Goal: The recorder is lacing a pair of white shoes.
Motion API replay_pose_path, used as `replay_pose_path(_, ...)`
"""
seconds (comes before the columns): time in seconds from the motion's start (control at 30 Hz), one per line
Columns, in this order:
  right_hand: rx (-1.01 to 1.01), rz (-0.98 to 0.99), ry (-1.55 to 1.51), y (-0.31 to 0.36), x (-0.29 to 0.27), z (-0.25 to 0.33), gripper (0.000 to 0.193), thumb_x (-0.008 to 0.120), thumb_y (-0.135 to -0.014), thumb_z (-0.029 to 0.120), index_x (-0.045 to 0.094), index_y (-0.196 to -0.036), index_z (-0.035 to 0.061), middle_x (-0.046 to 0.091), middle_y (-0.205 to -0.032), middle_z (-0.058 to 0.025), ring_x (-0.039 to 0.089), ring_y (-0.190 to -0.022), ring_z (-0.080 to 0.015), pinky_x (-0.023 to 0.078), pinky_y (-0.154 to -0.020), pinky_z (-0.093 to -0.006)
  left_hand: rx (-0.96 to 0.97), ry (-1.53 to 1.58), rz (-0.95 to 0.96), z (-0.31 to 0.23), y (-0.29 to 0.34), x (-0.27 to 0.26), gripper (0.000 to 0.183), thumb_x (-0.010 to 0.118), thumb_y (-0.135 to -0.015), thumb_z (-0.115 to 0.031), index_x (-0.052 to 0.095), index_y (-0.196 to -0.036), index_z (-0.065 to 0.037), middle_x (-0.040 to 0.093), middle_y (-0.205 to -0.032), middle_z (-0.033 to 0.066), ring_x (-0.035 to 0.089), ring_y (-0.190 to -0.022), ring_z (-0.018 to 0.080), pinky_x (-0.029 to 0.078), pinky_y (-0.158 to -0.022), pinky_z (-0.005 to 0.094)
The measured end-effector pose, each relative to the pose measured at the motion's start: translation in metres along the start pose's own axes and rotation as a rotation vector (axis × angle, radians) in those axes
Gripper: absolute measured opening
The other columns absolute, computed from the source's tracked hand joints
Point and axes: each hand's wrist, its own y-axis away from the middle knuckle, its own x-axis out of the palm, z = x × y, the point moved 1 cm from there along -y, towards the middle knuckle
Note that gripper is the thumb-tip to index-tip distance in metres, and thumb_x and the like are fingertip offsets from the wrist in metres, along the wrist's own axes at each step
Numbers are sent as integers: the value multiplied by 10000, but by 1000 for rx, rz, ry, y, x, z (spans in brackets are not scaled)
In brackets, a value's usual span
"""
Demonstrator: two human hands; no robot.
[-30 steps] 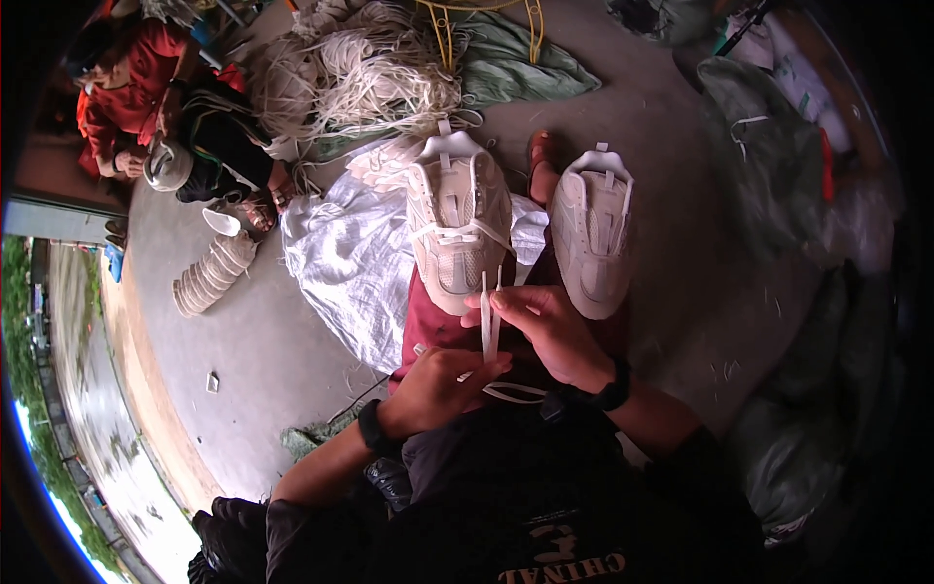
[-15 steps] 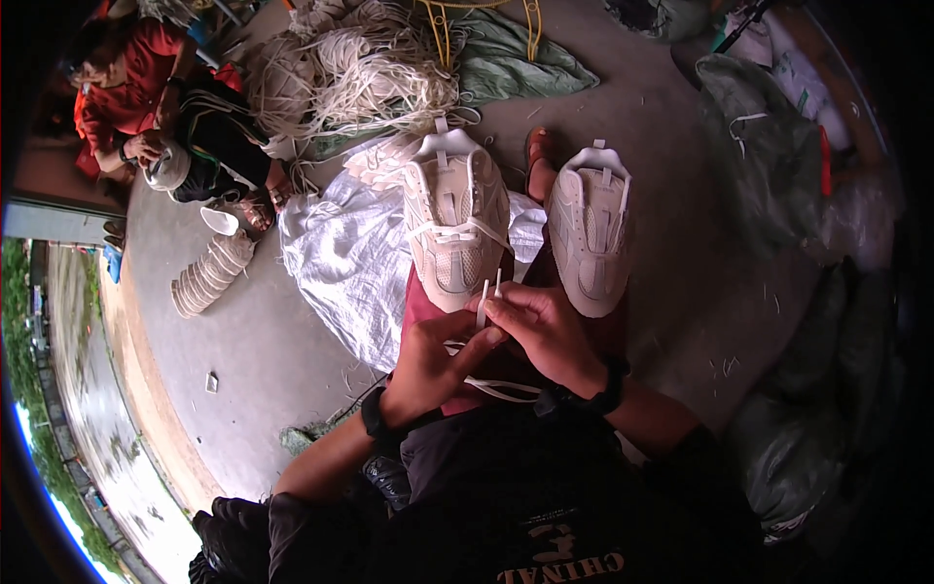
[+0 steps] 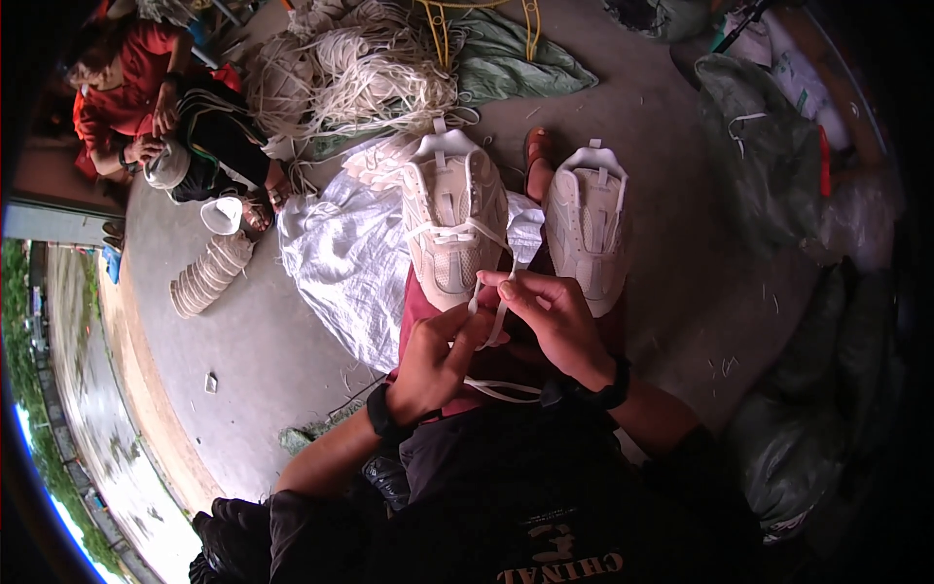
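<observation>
A cream sneaker (image 3: 453, 209) rests on my left thigh, toe toward me, with a white lace threaded across its lower eyelets. Its mate (image 3: 587, 229) sits on my right thigh with no lace showing in its eyelets. Just below the toes, my left hand (image 3: 443, 350) pinches a white shoelace (image 3: 501, 319). My right hand (image 3: 550, 316) grips the same lace between thumb and forefinger, close to my left fingertips. More of the lace loops down over my lap.
A large heap of white laces (image 3: 365, 73) lies on the floor ahead. White sacking (image 3: 336, 268) spreads beside my left leg. Farther left stand a stack of pale shoe parts (image 3: 212, 274) and a seated person in red (image 3: 136, 83). Dark plastic bags (image 3: 759, 146) line the right.
My hands have spread slightly apart, and the lace now forms a loop between them. At the left, the seated person's hand has shifted and the white piece on the stack has turned.
</observation>
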Motion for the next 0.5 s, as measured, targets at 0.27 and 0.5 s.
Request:
replay_pose_path(0.27, 65, 76, 46, 2, -4, -1, 309, 492, -1015, 172, 619, -1220, -21, 666, -868, -32, 603, -741, -64, 513, -664, -227, -44, 165, 61, 2, 0, 2, 329, 388, -1006, -160, 630, -970, 60, 693, -849, 99, 591, -767, 155, 471, -749, 297)
replay_pose_path(0.5, -18, 96, 194, 2, -5, 1, 242, 537, -994, 157, 674, -1054, -33, 654, -810, -21, 588, -684, -44, 476, -608, -207, -46, 136, 192, -1, 1, -2, 328, 428, -982, -179, 641, -1004, 70, 685, -899, 126, 626, -830, 193, 479, -804, 308)
